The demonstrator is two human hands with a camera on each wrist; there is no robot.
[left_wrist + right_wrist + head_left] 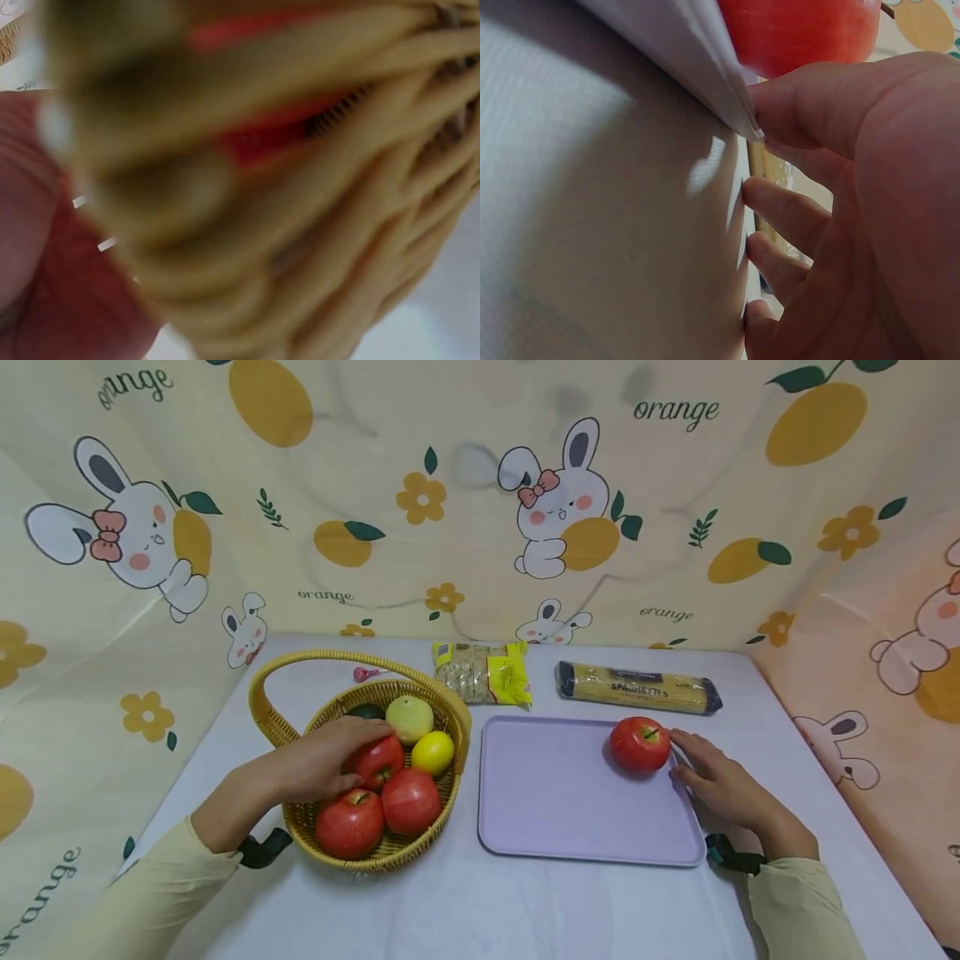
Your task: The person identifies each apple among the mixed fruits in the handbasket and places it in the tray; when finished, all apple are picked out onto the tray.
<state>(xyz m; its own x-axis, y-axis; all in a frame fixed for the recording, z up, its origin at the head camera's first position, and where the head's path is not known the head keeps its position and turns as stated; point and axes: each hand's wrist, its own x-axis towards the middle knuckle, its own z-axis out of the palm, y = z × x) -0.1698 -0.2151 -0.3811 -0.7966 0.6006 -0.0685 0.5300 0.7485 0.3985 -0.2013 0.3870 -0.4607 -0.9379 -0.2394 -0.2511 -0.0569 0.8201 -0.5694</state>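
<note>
Reaching into the wicker basket [447, 810], the left hand [318, 760] curls over the uppermost red apple [381, 766], thumb low on one side and fingers across the top, and appears to grip it. That apple is not yet lifted clear; it sits among the other fruit. The left wrist view is mostly blurred weave with red showing through the gaps, so how firm the hold is I cannot tell.

At the other side, the right hand [723, 785] is loosely spread at the right edge of the lavender tray [555, 802], thumb at the rim, fingertips just beside the stemmed apple [639, 745] there. Whether they touch that apple is unclear.

As far as the pictures show, one apple is out on the tray, and the one under the left hand looks to be in progress. Left in the basket besides it are a second stemmed red apple [349, 824], a round red fruit [411, 802], a lemon [432, 753], a pale green fruit [409, 720] and a dark green one [367, 712], partly hidden. Judging by this, the work seems early.
</note>
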